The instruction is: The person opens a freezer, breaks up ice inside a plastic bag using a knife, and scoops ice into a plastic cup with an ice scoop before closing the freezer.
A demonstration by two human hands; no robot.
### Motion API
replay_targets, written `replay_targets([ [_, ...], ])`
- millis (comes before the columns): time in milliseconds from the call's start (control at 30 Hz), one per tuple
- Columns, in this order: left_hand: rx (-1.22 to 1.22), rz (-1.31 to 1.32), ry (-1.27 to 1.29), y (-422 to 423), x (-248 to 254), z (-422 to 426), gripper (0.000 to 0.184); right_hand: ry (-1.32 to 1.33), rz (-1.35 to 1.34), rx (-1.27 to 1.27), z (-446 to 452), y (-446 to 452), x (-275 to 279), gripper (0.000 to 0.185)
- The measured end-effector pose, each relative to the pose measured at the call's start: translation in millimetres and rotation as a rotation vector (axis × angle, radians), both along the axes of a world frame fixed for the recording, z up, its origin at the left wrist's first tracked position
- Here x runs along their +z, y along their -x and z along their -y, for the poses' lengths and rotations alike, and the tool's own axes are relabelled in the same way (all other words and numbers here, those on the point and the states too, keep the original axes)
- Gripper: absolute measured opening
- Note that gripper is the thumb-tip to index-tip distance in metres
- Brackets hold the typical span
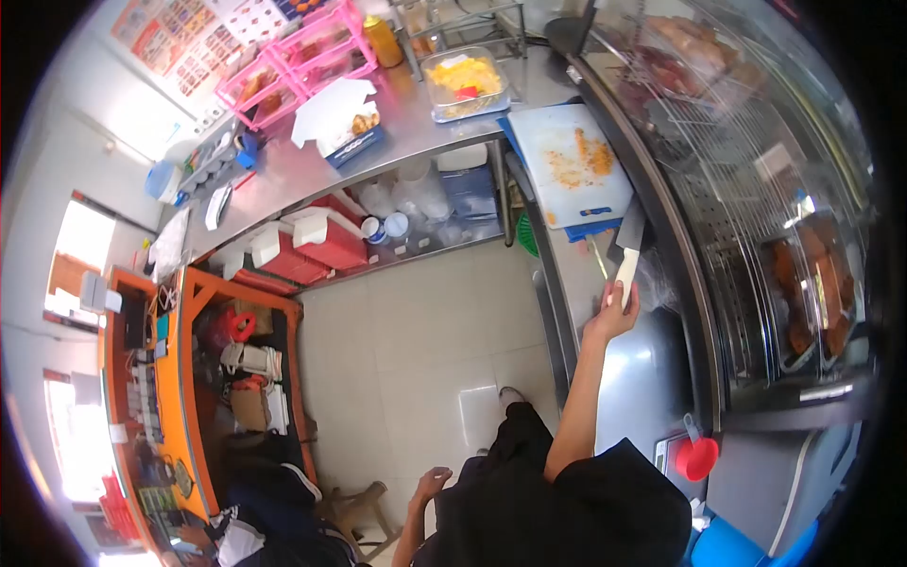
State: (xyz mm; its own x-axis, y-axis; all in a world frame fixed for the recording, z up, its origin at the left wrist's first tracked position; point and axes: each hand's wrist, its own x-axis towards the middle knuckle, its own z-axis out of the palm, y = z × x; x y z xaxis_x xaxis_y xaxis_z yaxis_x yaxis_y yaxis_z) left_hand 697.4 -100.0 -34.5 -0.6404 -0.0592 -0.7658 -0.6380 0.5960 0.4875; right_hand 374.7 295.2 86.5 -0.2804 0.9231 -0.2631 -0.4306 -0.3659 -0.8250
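While the right hand [616, 314] is wrapped around the cream handle of a broad-bladed steel kitchen knife [631, 238], the blade points forward from the fingers, just beside the near right corner of a white rectangular cutting board [540, 142]. Whether blade and board touch, I cannot tell. Orange-brown crumbs [595, 156] are scattered over the board, which lies ahead of that hand on top of a blue board [590, 230]. Judging by those crumbs, some cutting is already done; no whole piece can be made out there, so the load on the board looks finished. Wiping it down appears to be left (the smears sit plainly across its far half), and so does putting the knife away.

Farther forward and to the left of the right hand, on the stainless-steel bench [406, 128], stands a white-and-blue cardboard food box [359, 148], its flaps up and browned food [365, 123] inside. That portion seems at least partly packed, but closing the box is not yet done. Nearer the board, ahead of the same hand, is a clear rectangular tub [484, 106] of yellow food. The left hand [435, 484] hangs low beside the body, well apart from the bench, fingers loosely bent with nothing visible in them.
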Motion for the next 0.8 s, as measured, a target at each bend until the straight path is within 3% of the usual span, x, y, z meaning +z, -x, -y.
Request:
replay_targets([
  [167, 0.136, -0.039, -0.004, -21, -8, -10, 0.044, -0.286, 0.279, 0.274, 9, 21, -44, 0.045],
  [233, 0.212, -0.058, 0.001, -41, -14, -16, 0.043, -0.378, 0.243, 0.367, 7, 26, -68, 0.046],
  [300, 0.246, -0.073, 0.026, -63, -10, -24, 0.042, -0.596, 0.367, 0.404, 8, 25, -66, 0.046],
  [367, 0.314, -0.093, 0.031, -90, -16, -31, 0.042, -0.627, 0.442, 0.406, 21, 20, -48, 0.047],
  [433, 0.415, -0.040, 0.009, -122, -18, -41, 0.046, -1.232, 0.562, 0.366, 43, -1, -22, 0.050],
  [467, 0.480, -0.010, -0.016, -136, -9, -46, 0.047, -1.406, 0.415, 0.329, 57, -10, -25, 0.048],
  [567, 0.674, -0.054, -0.072, -208, -26, -72, 0.049, -1.675, 0.222, 0.693, 127, -75, 4, 0.043],
  [633, 0.739, -0.006, -0.139, -255, -38, -87, 0.051, -1.831, 0.026, 1.135, 158, -127, -23, 0.042],
  [700, 0.973, -0.069, -0.233, -307, -46, -108, 0.055, -1.911, 0.114, 1.639, 200, -194, -42, 0.040],
  [800, 1.313, -0.134, -0.260, -385, -58, -139, 0.054, -1.949, -0.197, 2.140, 272, -298, -85, 0.042],
])
